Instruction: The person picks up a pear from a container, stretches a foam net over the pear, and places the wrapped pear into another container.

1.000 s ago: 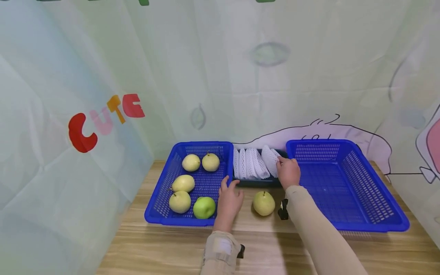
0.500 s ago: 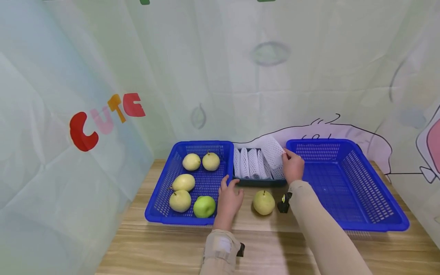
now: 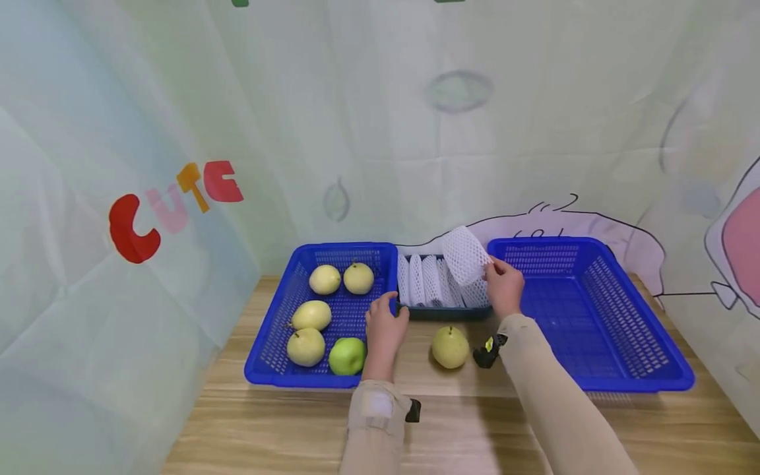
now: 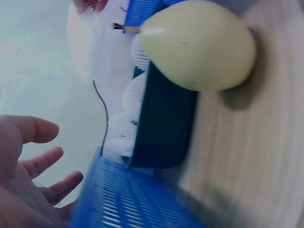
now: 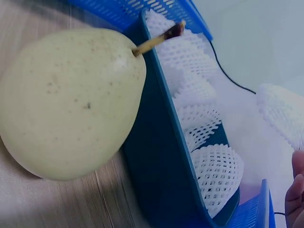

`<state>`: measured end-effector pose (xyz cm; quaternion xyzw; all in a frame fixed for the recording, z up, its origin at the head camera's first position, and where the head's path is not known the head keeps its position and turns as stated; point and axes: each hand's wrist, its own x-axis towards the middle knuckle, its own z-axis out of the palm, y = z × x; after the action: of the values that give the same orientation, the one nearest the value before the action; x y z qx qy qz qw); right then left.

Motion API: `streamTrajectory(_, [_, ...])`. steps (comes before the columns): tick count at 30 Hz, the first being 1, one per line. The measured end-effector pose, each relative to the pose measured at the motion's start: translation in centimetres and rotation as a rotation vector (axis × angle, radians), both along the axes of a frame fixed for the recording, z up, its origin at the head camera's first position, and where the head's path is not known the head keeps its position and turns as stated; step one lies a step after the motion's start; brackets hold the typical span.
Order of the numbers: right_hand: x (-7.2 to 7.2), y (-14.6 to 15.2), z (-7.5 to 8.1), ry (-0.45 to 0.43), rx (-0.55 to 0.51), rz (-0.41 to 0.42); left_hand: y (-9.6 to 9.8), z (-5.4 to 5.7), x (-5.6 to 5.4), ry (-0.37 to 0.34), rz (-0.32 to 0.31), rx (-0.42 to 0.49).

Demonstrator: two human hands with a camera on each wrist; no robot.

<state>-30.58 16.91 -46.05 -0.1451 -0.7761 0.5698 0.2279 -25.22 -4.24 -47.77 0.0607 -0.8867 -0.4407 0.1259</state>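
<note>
My right hand (image 3: pixel 506 288) pinches one white foam net sleeve (image 3: pixel 464 255) by its edge, lifted over a dark narrow bin (image 3: pixel 445 313). More foam net sleeves (image 3: pixel 431 282) stand in that bin. A yellowish pear (image 3: pixel 450 348) sits on the table in front of the bin, between the hands; in the right wrist view the same pear (image 5: pixel 71 104) shows its stem. My left hand (image 3: pixel 386 328) hovers with relaxed fingers by the right wall of the left basket, holding nothing. In the left wrist view its fingers (image 4: pixel 42 166) are spread apart.
On the left, a blue basket (image 3: pixel 267 359) contains several pears (image 3: pixel 311 316) and a green apple (image 3: pixel 347 356). A second blue basket (image 3: pixel 570 310) with a bare floor stands on the right. Behind the wooden table (image 3: pixel 285 429) hangs a printed curtain (image 3: pixel 368 132).
My right hand has drawn the foam net sleeve up out of the row in the bin. The left hand has shifted slightly, staying beside the left basket. The pear stays put.
</note>
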Motion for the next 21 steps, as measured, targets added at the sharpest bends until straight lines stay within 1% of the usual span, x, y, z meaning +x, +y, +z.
streamTrajectory(1, [0.2,-0.1,0.0,0.001,-0.008,0.004,0.0,0.2,-0.2,0.008,0.002,0.011])
streamTrajectory(3, [0.6,-0.3,0.1,0.009,-0.024,0.007,0.2,0.6,-0.5,0.047,-0.005,0.032])
streamTrajectory(5, [1.1,-0.5,0.2,0.030,-0.042,0.008,0.6,0.9,-0.7,0.107,-0.024,0.051])
streamTrajectory(7, [1.6,-0.9,0.3,0.059,-0.051,0.005,1.2,1.2,-0.9,0.171,-0.069,0.086])
streamTrajectory(8, [1.9,-1.1,0.5,0.075,-0.056,0.004,1.5,1.3,-0.9,0.198,-0.102,0.098])
streamTrajectory(9, [2.2,-1.4,0.6,0.092,-0.067,0.008,1.9,1.5,-0.9,0.210,-0.142,0.110])
streamTrajectory(10, [2.5,-1.6,0.7,0.104,-0.075,0.015,2.2,1.7,-1.0,0.208,-0.188,0.128])
streamTrajectory(11, [2.7,-1.8,0.8,0.116,-0.086,0.023,2.6,1.9,-1.0,0.189,-0.240,0.150])
streamTrajectory(13, [3.2,-2.2,1.0,0.122,-0.111,0.043,3.2,2.3,-1.1,0.125,-0.334,0.178])
streamTrajectory(15, [3.5,-2.5,1.0,0.111,-0.153,0.065,3.7,2.5,-1.2,0.045,-0.395,0.189])
streamTrajectory(17, [3.8,-2.6,1.0,0.089,-0.196,0.082,4.0,2.6,-1.3,-0.005,-0.420,0.193])
streamTrajectory(21, [4.3,-2.6,0.8,0.041,-0.276,0.112,4.3,2.3,-1.3,-0.035,-0.435,0.210])
